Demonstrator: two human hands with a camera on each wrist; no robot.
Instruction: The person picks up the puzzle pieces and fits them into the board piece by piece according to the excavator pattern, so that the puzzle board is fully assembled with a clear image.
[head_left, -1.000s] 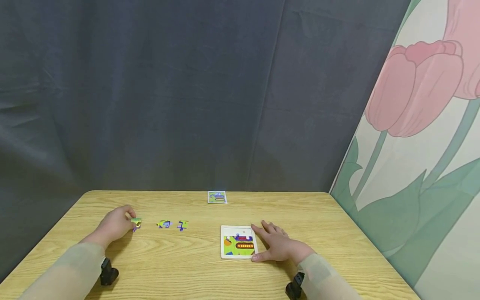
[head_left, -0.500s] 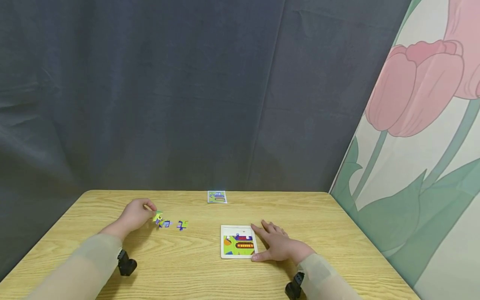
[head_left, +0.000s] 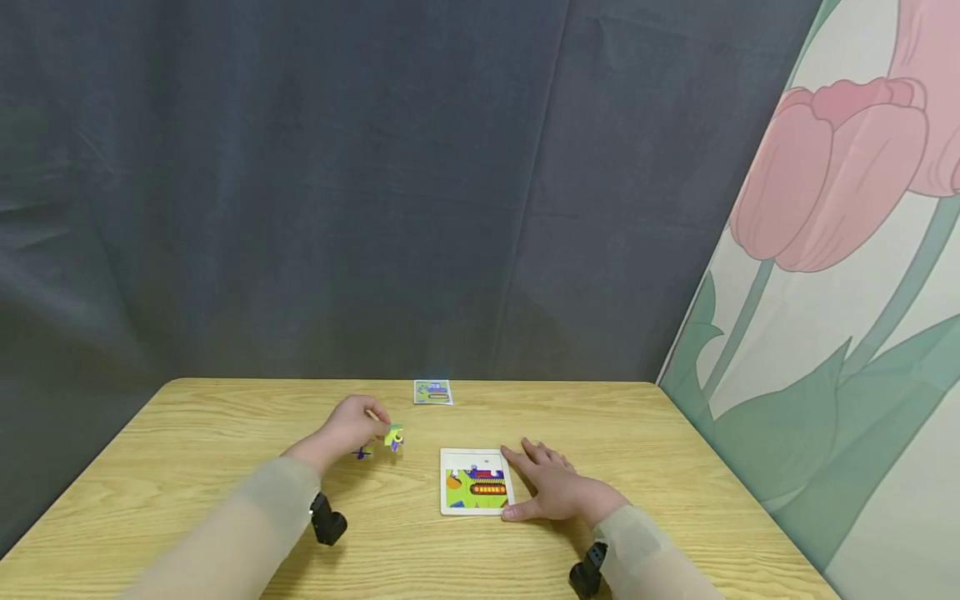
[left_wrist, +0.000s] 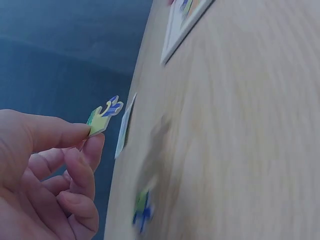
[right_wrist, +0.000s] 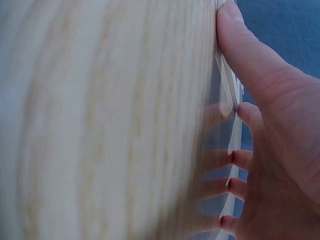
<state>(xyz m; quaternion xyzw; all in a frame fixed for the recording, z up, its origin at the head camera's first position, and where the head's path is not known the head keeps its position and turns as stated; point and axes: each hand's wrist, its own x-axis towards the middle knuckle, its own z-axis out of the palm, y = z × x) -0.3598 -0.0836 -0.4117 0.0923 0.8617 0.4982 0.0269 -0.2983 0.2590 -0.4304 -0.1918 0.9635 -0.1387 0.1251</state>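
Two hands in view, one puzzle board, one piece held, one loose piece seen on the table, one small card. Left hand [head_left: 347, 427] pinches a green-and-purple puzzle piece [head_left: 393, 436] between thumb and forefinger, lifted off the wooden table [head_left: 225, 450], left of the puzzle board [head_left: 475, 483] and between the two hands. Right hand [head_left: 551, 483] lies flat, fingers spread and relaxed, touching the right edge of the board. One loose purple piece [head_left: 363, 452] sits on the table just under the left hand, partly hidden by it in the head view. One small printed card [head_left: 432, 392] lies beyond the left hand near the far table edge. Board shows a colourful picture in its lower part, white strip bare at its top. Left wrist view shows what the head view cannot: the held piece [left_wrist: 102, 114] gripped at its edge by thumb and forefinger tips, other fingers [left_wrist: 80, 200] curled below; also the loose piece [left_wrist: 142, 210] blurred on the table below the hand, and the card edge-on behind the held piece. Right wrist view shows the thumb [right_wrist: 245, 55] pressed against the board's rim [right_wrist: 231, 92], fingertips resting along the same edge; board picture not visible there. Dark curtain behind, tulip wall panel to the right hand's side.
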